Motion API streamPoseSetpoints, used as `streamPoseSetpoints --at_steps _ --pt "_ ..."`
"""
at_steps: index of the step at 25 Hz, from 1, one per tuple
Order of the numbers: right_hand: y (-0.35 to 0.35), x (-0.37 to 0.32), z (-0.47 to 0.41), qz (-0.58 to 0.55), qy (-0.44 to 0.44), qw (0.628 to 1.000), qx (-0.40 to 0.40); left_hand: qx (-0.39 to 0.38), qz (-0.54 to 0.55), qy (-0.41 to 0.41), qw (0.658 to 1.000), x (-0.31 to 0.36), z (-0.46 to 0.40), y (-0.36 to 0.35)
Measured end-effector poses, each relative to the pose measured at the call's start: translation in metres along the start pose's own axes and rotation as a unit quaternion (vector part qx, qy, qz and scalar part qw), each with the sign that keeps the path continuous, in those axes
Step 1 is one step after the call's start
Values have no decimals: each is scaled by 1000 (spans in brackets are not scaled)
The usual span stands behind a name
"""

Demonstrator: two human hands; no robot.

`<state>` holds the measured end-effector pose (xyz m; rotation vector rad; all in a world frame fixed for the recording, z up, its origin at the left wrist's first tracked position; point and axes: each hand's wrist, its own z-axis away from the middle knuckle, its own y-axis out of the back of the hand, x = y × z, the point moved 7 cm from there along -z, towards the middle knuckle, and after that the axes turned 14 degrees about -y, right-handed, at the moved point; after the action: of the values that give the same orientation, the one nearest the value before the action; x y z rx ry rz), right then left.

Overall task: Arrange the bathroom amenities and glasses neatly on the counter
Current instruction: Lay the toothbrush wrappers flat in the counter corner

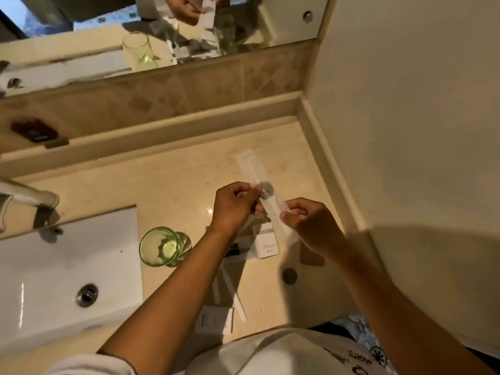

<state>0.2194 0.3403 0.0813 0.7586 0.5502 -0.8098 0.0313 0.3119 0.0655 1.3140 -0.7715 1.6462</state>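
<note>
Both hands pinch one long clear packet (266,197) above the counter (173,185) — the left hand (235,205) closed on its middle, the right hand (308,224) closed on its near end — likely to straighten it for laying down. The green glass (160,246) stands by the sink (54,280), a small white box (266,243) just under the hands

I can read only the word "NIGHTS", upside down from my view, printed in dark letters on the white shirt (311,353) at the bottom edge, while the small marks on the white box (266,244) above it stay illegible.
</note>
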Motion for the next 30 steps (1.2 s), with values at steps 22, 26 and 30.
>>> streamPoseSetpoints --at_steps 22,26,30 --pt "38 -16 -197 214 -48 955 201 -193 -288 -167 923 -51 -213 -134" --pt "34 -24 -191 220 64 930 289 -218 -441 -376 785 -42 -207 -139" --pt "6 -8 -181 260 110 922 265 -231 -484 -458 710 -41 -208 -127"
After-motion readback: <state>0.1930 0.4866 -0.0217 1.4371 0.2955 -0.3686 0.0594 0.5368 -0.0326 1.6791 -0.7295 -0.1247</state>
